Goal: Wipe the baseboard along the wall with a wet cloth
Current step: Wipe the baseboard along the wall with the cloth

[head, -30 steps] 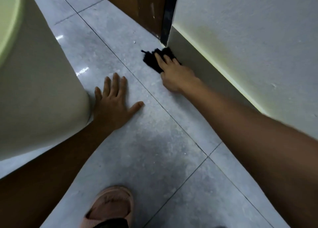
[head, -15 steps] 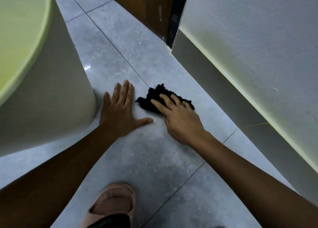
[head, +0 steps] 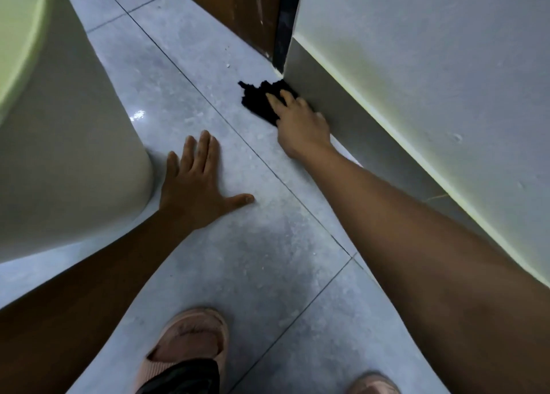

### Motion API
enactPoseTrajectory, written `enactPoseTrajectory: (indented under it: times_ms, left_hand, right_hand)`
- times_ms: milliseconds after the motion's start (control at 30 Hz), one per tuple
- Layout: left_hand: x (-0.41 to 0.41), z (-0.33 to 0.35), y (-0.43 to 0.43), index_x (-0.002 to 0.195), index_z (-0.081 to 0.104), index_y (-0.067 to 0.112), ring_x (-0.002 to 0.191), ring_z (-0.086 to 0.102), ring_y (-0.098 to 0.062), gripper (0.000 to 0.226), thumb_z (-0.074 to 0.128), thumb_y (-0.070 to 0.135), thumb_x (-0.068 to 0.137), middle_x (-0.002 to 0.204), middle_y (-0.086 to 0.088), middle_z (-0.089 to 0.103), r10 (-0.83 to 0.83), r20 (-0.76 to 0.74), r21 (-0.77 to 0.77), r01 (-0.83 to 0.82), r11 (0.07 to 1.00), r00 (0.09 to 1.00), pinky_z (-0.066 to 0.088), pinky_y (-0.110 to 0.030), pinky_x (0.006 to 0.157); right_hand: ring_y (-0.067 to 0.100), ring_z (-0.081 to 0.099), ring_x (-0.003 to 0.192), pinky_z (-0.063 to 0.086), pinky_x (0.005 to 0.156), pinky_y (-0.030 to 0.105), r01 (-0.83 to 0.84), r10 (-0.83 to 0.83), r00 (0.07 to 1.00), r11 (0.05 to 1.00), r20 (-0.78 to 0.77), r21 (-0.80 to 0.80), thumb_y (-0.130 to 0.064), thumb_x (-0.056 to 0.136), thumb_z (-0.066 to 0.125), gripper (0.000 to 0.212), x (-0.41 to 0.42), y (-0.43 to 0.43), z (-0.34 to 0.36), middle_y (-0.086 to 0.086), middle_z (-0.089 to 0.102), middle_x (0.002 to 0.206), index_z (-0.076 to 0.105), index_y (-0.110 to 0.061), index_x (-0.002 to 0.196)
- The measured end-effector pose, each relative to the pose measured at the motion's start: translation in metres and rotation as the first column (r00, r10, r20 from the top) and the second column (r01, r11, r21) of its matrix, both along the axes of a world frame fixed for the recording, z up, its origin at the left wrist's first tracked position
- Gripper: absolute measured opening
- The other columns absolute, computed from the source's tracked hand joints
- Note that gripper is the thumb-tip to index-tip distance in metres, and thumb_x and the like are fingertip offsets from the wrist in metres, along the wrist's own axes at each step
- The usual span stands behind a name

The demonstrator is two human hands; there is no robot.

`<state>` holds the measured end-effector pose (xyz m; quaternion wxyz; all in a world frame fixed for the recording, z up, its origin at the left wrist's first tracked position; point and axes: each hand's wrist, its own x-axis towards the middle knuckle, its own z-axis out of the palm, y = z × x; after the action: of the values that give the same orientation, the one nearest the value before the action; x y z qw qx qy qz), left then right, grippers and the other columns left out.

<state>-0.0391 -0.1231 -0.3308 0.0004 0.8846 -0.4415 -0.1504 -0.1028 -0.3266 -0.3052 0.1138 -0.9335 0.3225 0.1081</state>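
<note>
The right hand (head: 300, 125) is pressing a black cloth (head: 262, 102) under spread fingers, at the far end of the baseboard (head: 387, 146) where it meets the dark door frame (head: 284, 21). The left hand (head: 196, 185) is resting flat and splayed on the floor (head: 253, 259), propping the body beside a pale round tub (head: 74, 155). To wipe well, the cloth should probably be riding up against the baseboard's face, not only the floor, with steady pressure along its length.

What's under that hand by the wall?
A black cloth lies under the right hand, against the baseboard. Its far part shows; the part beneath the palm is hidden.
</note>
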Motion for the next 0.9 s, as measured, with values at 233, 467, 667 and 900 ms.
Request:
enactPoseTrajectory:
  times_ms: [233,467,667,900]
  left_hand:
    - [-0.022,-0.001,-0.008,0.151,-0.002,0.009,0.148,-0.005,-0.027,0.115,0.009,0.086,0.067,0.160,-0.008,-0.006,-0.062,-0.022,-0.059,0.060,0.996,0.998,0.003,-0.049,0.117]
    - [-0.056,-0.005,-0.019,0.151,0.001,0.009,0.148,-0.002,-0.028,0.105,0.012,0.080,0.075,0.160,-0.008,-0.002,-0.198,-0.020,-0.088,0.196,0.977,0.980,0.004,-0.048,0.117]
    - [-0.061,-0.007,-0.020,0.150,-0.008,0.011,0.147,-0.010,-0.026,0.103,0.011,0.080,0.077,0.159,-0.007,-0.013,-0.173,0.004,-0.034,0.173,0.984,0.985,0.001,-0.047,0.118]
    - [-0.083,0.001,-0.014,0.151,0.001,0.007,0.147,-0.002,-0.029,0.101,0.011,0.076,0.077,0.160,-0.010,-0.003,-0.211,-0.052,-0.086,0.206,0.975,0.976,0.004,-0.049,0.117]
  right_hand:
    - [0.035,0.056,0.101,0.048,0.077,0.041,0.276,-0.251,0.960,0.924,0.122,-0.265,-0.009,0.083,0.061,0.059,-0.188,0.053,0.001,0.001,0.051,0.142,0.049,-0.024,0.138]
    - [0.036,0.048,0.104,0.042,0.085,0.039,0.304,-0.292,0.952,0.929,0.088,-0.211,0.004,0.082,0.041,0.065,-0.170,0.055,0.002,0.006,0.041,0.149,0.039,-0.015,0.144]
    - [0.033,0.033,0.127,0.032,0.102,0.040,0.140,-0.144,0.989,0.982,-0.023,-0.130,-0.006,0.095,0.030,0.058,-0.069,0.022,0.009,0.002,0.024,0.156,0.020,-0.021,0.150]
    - [0.030,0.046,0.110,0.048,0.087,0.039,0.182,-0.159,0.978,0.966,0.132,-0.184,0.002,0.084,0.046,0.067,-0.211,0.041,-0.005,-0.007,0.037,0.151,0.038,-0.029,0.144]
